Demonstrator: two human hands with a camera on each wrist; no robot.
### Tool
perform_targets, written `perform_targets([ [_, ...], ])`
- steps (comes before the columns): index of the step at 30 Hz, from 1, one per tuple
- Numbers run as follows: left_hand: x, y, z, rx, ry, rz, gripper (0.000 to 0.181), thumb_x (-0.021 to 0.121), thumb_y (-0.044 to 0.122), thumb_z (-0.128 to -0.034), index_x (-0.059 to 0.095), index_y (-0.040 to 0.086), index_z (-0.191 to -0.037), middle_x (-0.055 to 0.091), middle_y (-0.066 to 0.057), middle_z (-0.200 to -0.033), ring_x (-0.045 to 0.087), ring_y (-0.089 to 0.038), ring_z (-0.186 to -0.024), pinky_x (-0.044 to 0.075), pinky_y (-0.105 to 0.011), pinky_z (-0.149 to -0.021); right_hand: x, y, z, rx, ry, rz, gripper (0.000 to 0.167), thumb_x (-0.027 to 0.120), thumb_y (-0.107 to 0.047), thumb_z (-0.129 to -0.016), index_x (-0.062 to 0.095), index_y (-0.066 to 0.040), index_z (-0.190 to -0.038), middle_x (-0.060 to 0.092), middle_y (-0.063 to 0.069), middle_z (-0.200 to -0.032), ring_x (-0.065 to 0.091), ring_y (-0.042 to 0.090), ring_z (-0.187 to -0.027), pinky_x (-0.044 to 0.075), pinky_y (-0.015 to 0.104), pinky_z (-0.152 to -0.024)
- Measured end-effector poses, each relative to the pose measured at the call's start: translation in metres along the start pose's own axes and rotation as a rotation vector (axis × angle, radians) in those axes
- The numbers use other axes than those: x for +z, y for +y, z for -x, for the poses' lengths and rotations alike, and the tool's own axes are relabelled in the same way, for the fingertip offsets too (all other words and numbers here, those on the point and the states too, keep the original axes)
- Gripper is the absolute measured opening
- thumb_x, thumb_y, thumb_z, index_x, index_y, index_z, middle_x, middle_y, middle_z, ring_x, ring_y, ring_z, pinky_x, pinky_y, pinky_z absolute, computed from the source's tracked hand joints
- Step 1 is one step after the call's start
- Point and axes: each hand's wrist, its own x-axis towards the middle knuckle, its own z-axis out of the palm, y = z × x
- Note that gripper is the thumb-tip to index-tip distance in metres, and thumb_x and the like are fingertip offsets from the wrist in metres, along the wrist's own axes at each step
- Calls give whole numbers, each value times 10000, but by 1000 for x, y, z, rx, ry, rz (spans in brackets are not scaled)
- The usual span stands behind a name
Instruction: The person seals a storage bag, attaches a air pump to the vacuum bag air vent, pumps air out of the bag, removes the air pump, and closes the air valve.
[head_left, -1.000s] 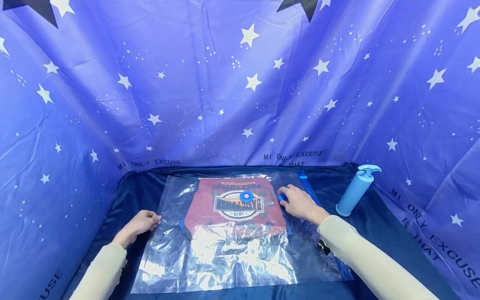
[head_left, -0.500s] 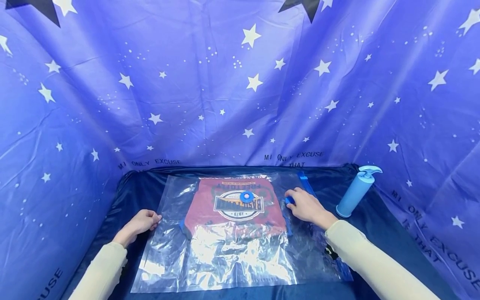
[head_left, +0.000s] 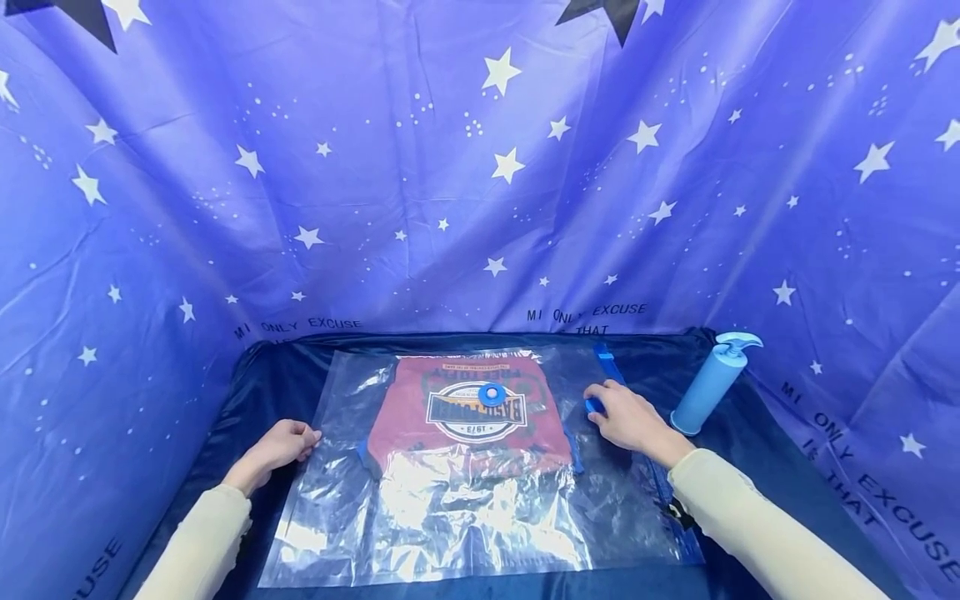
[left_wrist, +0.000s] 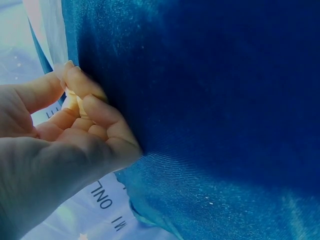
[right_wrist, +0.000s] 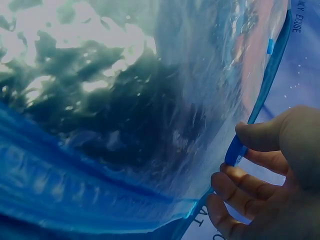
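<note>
A transparent bag (head_left: 330, 533) lies flat with a folded red printed garment (head_left: 405, 417) inside and a round blue valve (head_left: 492, 394) over the print. My left hand (head_left: 279, 450) pinches the bag's left edge between thumb and fingertips; the left wrist view shows that hand (left_wrist: 75, 115) with its other fingers curled. Over the bag's right part, my right hand (head_left: 626, 418) holds a small blue piece (head_left: 595, 405) between thumb and fingers. In the right wrist view this blue piece (right_wrist: 234, 151) sits at the fingertips of the hand (right_wrist: 270, 170), above the bag's blue zip strip (right_wrist: 75, 200).
A light-blue hand pump (head_left: 708, 387) stands upright on the dark blue cloth (head_left: 780, 467), right of the bag. Purple-blue curtains (head_left: 420, 167) with stars and lettering enclose the back and both sides.
My right hand has moved to the right, away from the garment and toward the bag's zip strip, with the blue piece in its fingers. My left hand stays at the bag's left edge.
</note>
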Motion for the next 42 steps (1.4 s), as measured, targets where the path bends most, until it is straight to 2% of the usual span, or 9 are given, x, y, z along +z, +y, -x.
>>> perform_targets([
  [13, -3, 0, -1, -1, -6, 3, 355, 542, 126, -1088, 566, 46, -743, 516, -11, -736, 511, -187, -728, 408, -327, -737, -4, 13, 18, 57, 3, -19, 317, 753, -106, -969, 686, -35, -1272, 632, 116, -1046, 607, 245, -822, 523, 464, -664],
  [21, -4, 0, 0, -5, -5, 4, 363, 541, 121, -1088, 555, 56, -730, 516, -12, -734, 514, -183, -729, 416, -319, -740, -6, 20, 30, 64, 15, -20, 317, 758, -96, -954, 690, -13, -1252, 632, 124, -1018, 627, 261, -831, 542, 496, -683],
  [29, 0, -1, 1, -1, 9, 11, 356, 550, 121, -1085, 566, 45, -738, 515, -13, -728, 515, -188, -719, 410, -327, -743, -4, 25, 42, 72, 13, -21, 321, 757, -92, -956, 688, -2, -1256, 634, 116, -1025, 598, 214, -792, 519, 434, -648],
  [36, 1, -4, 3, -7, 5, 13, 364, 546, 128, -1087, 558, 55, -731, 499, -14, -715, 503, -191, -711, 395, -338, -750, -2, 30, 48, 75, 10, -27, 301, 760, -94, -956, 695, -11, -1238, 638, 112, -1023, 609, 222, -811, 534, 470, -697],
  [42, 0, -1, 1, 1, 9, 22, 372, 550, 122, -1087, 543, 62, -720, 488, -14, -699, 494, -191, -694, 389, -331, -744, -3, 36, 52, 91, 28, -30, 313, 769, -111, -949, 695, -14, -1238, 645, 122, -1039, 644, 276, -855, 546, 526, -722],
])
